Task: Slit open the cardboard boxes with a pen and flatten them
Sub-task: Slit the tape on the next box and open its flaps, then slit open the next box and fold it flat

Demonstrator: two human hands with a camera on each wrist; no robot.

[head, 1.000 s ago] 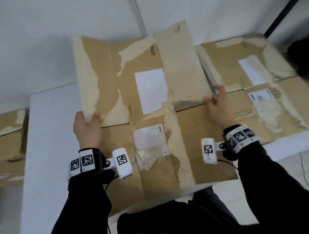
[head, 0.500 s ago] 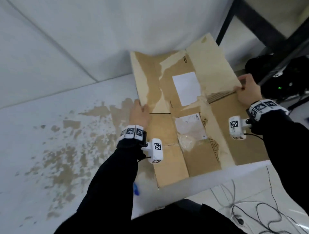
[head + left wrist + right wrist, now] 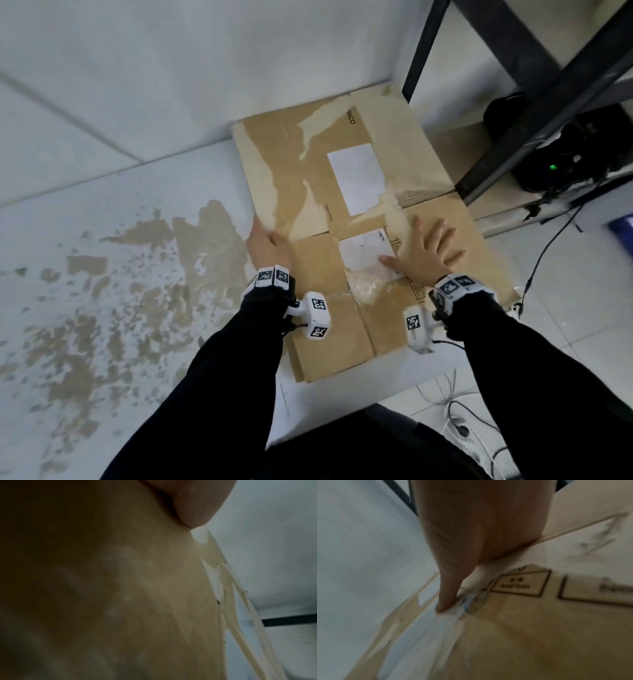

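A flattened cardboard box with torn tape and white labels lies on the floor against the wall. My left hand holds its left edge, thumb on top, and the other fingers are hidden. In the left wrist view only the heel of the left hand shows over the dim cardboard. My right hand lies spread and flat on the middle of the box, beside a label. The right wrist view shows the right hand pressing on the cardboard. No pen is in view.
A black metal rack stands at the right, touching the box's far right corner. A black device with a green light sits on its low shelf. Cables trail on the floor at lower right. Stained tiles spread to the left.
The flattened box has moved from the table, where other boxes lay, down to the floor by the wall. My right hand has let go of its right edge and now lies flat on it.
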